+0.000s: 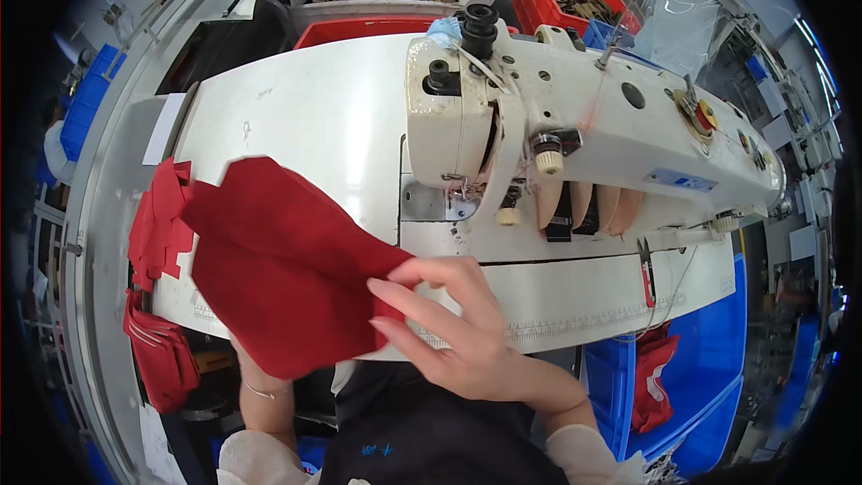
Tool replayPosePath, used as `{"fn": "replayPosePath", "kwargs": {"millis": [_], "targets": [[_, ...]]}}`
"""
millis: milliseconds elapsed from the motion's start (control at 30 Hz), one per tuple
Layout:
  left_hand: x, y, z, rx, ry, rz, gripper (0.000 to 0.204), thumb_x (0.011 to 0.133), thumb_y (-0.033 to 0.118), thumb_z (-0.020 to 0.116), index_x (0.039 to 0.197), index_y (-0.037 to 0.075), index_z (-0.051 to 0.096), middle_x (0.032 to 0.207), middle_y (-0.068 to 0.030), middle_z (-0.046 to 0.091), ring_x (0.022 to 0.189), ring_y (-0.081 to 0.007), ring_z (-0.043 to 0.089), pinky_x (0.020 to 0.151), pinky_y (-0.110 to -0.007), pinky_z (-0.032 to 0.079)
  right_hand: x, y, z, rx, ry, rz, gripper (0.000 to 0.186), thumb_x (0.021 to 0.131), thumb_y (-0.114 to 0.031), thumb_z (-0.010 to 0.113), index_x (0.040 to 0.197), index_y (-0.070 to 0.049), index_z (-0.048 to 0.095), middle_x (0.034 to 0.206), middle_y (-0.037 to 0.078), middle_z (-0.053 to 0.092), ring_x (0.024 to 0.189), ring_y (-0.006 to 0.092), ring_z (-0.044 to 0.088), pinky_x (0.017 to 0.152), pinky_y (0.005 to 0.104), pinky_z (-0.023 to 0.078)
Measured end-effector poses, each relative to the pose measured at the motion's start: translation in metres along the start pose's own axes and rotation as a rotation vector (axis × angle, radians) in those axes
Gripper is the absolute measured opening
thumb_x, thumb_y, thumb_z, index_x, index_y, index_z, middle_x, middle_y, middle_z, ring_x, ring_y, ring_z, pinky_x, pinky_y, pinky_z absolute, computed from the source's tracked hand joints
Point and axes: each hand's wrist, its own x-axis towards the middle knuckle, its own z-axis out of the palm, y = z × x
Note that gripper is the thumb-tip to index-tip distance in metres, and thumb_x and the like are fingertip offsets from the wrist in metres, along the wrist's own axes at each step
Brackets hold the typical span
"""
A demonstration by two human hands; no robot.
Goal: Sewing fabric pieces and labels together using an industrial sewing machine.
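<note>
A large red fabric piece (287, 269) is held up over the front left of the white sewing table (323, 99). My right hand (453, 328) pinches its right edge between thumb and fingers. Behind the cloth is my left hand (250, 365); only the part near the wrist shows and its fingers are hidden. The white sewing machine (593, 108) stands to the right, its needle area and metal plate (426, 202) beyond the cloth and apart from it.
Red fabric pieces (160, 224) lie at the table's left edge, with more folded red pieces (163, 350) hanging below. Red-handled snips (646, 274) lie at the right. A blue bin (691, 395) holds red fabric. Tan pieces fill a white container (310, 13) behind the table.
</note>
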Motion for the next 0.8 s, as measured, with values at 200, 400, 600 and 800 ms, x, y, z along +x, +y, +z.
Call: {"fn": "replayPosePath", "kwargs": {"millis": [200,400,600,800], "targets": [[-0.026,-0.037,0.020,-0.080,0.322,0.041,0.050,0.099,0.031,0.036,0.143,0.009,0.028,0.145,-0.0141,0.035,0.128,-0.0278,0.041,0.107,-0.042,0.037,-0.011,-0.001,0.031,-0.115,0.187,-0.020,0.025,0.070,0.007,0.070,0.092,0.002,0.060,0.097,0.012,0.061,0.084,0.0279,0.059,0.075,0.0344,0.047],[-0.004,0.009,0.032,1.448,0.206,0.941,0.022,0.100,0.011,0.042,0.103,-0.005,0.057,0.090,-0.0117,0.061,0.075,-0.0165,0.058,0.070,-0.027,0.051,-0.055,-0.007,-0.013,-0.105,0.166,-0.266,0.037,0.074,-0.003,0.074,0.103,0.005,0.052,0.084,0.013,0.062,0.065,0.0269,0.061,0.056,0.0323,0.051],[-0.001,-0.053,0.049,1.156,-0.368,0.439,0.025,0.094,0.006,0.049,0.116,-0.006,0.051,0.085,-0.0115,0.058,0.072,-0.0176,0.052,0.070,-0.030,0.043,-0.117,-0.045,-0.129,-0.658,-0.063,0.268,0.054,0.057,-0.007,0.063,0.110,-0.004,0.063,0.067,0.005,0.053,0.062,0.0199,0.058,0.051,0.0337,0.046],[-0.018,-0.060,0.038,1.239,-0.153,0.236,0.026,0.091,-0.001,0.049,0.117,-0.005,0.052,0.091,-0.0111,0.059,0.075,-0.0160,0.052,0.072,-0.028,0.043,-0.237,-0.050,-0.260,-1.815,-0.064,0.828,0.068,0.079,-0.014,0.063,0.141,-0.029,0.041,0.064,0.004,0.043,0.051,0.0177,0.051,0.044,0.0332,0.042]]}}
